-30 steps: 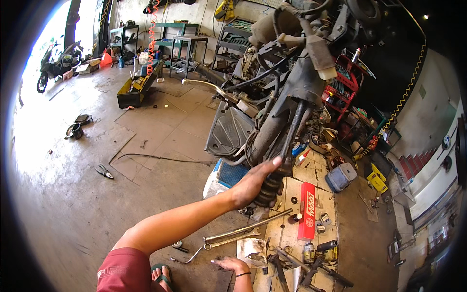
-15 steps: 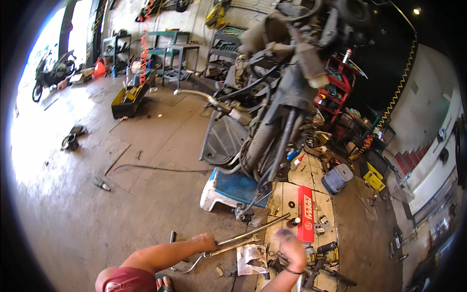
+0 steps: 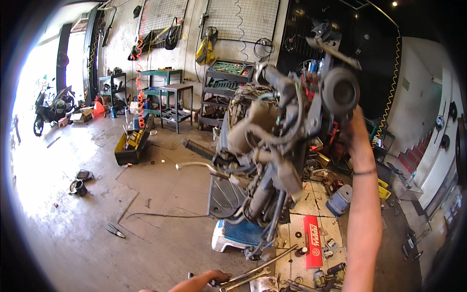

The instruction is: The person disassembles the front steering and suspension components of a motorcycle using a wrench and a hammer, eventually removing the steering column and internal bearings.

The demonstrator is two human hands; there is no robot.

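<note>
Item: partly stripped motorcycle of dusty grey-brown metal and dull plastic, mid-view, above the pale, cracked floor tiles. Fittings: curved silver metal lever; straight black handlebar grip; ribbed grey plastic panel; round black wheel-like part with a paler hub.

Right hand: dark band at wrist, raised just below the wheel-like part; its fingers are lost in shadow, so their spread or hold cannot be told.

Left hand: low, at the near end of a long, smooth, chromed metal bar; whether its fingers are closed on anything cannot be told.

Step stool, white plastic, textured blue top: beneath the panel.

Pliers, metal, splayed handles: on the smooth grey floor, left.

Containers: long red cardboard box, flat on the tiles, contents hidden; small dark bottle, just beside it; squarish grey-blue plastic container, contents unclear; open black-and-yellow toolbox, heaped with mixed tools; dark tiered tool cart, green trays on its upper level, by the wall.
</note>
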